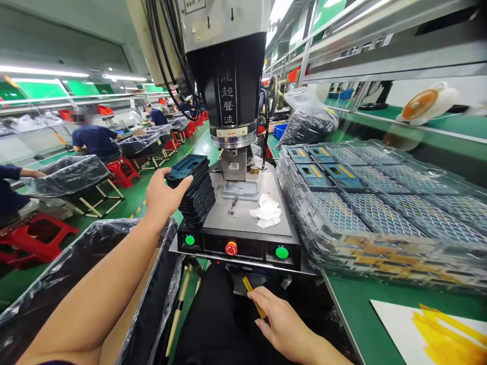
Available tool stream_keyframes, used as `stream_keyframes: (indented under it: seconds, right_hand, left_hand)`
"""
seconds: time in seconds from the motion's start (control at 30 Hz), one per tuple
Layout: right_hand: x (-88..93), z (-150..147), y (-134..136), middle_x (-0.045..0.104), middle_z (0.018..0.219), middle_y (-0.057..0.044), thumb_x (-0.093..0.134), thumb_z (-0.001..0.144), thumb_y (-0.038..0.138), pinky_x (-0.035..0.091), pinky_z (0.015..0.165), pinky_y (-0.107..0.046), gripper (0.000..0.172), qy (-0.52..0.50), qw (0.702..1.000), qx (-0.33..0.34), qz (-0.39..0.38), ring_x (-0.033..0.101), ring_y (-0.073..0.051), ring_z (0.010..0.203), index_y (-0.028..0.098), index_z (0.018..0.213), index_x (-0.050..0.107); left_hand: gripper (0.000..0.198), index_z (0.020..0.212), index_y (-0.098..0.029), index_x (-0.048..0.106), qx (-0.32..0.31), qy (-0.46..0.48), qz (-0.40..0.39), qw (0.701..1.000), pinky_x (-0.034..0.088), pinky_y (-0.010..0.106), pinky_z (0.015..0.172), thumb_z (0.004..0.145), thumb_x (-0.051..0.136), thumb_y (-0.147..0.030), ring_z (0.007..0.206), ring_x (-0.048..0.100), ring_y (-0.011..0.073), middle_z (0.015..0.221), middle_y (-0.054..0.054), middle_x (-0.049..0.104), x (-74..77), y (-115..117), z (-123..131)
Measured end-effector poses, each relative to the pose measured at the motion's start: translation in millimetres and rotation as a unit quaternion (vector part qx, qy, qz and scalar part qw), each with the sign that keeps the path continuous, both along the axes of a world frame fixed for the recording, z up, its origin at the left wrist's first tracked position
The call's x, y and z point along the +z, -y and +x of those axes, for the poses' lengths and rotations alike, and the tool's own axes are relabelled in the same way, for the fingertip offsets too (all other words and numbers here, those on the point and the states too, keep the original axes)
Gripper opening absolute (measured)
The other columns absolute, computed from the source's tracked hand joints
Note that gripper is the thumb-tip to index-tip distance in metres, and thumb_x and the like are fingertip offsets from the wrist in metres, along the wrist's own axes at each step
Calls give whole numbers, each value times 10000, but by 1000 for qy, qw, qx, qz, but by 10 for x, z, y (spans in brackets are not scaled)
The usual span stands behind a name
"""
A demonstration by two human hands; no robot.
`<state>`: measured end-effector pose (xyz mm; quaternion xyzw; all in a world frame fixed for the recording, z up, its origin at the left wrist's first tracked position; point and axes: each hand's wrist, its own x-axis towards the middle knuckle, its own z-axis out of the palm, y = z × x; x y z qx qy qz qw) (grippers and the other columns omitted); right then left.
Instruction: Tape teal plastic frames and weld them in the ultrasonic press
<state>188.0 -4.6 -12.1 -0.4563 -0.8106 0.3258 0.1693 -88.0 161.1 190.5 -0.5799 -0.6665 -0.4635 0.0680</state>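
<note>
My left hand [163, 195] grips the top of a tall stack of black plastic frames [196, 197], its thumb along the near edge and its fingertips partly hidden on the far left side. The stack stands at the left of the metal press table. Low in front, over my lap, my right hand [279, 317] pinches a thin yellow strip [248, 285] between thumb and fingers. Above the table is the ultrasonic press head [236, 165], over a pale grey fixture [240, 189]. A crumpled white tissue [266, 210] lies right of the fixture.
Stacked clear trays [342, 238], a few pockets holding dark frames with yellow strips, stand at right. Yellow strips [445, 337] lie on white paper. Green buttons [282, 252] and a red stop button [231, 248] line the front. A plastic-lined bin [95, 238] is at left; people sit beyond.
</note>
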Motion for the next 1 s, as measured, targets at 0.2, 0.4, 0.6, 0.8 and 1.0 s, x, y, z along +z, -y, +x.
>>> stream_keyframes:
  seconds: [0.2, 0.4, 0.6, 0.8, 1.0]
  right_hand:
    - [-38, 5, -28, 565, 1155, -78, 481, 811, 155, 479, 849, -292, 406, -27, 999, -22, 10, 595, -168, 922, 194, 1208, 554]
    - [76, -60, -9, 604, 995, -69, 502, 817, 171, 467, 779, -283, 281, -151, 986, -63, -37, 572, -151, 832, 172, 1060, 643]
    - [138, -105, 13, 577, 756, -7, 662, 719, 532, 405, 561, -221, 426, -334, 899, -68, -276, 484, -78, 587, 143, 892, 672]
    - [33, -183, 38, 535, 552, 35, 748, 605, 552, 358, 482, -182, 448, -304, 866, -147, -370, 474, -67, 504, 138, 674, 592]
    - [-94, -272, 30, 511, 507, 53, 706, 660, 381, 333, 473, -186, 306, -213, 887, -228, -339, 450, -66, 476, 164, 589, 502]
  left_hand:
    - [502, 1096, -159, 590, -19, -18, 184, 983, 454, 397, 935, 705, 692, -457, 1099, 568, 259, 1184, 123, 609, 2, 125, -9]
    - [478, 1031, -213, 563, -164, -39, 278, 946, 406, 506, 1020, 616, 784, -294, 1190, 518, 316, 1282, 123, 545, -610, 908, 160]
    - [491, 1011, -274, 557, -256, -59, 103, 959, 540, 472, 840, 596, 814, -221, 1061, 584, 294, 1255, 110, 514, -1857, 1657, 522]
    - [481, 1048, -293, 579, -328, -39, 59, 942, 599, 395, 781, 643, 760, -107, 1032, 603, 256, 1252, 93, 472, -2260, 1899, 649]
    - [538, 1117, -301, 563, -360, -28, 22, 932, 584, 418, 817, 639, 768, -163, 1080, 571, 281, 1240, 104, 480, -2400, 1987, 551]
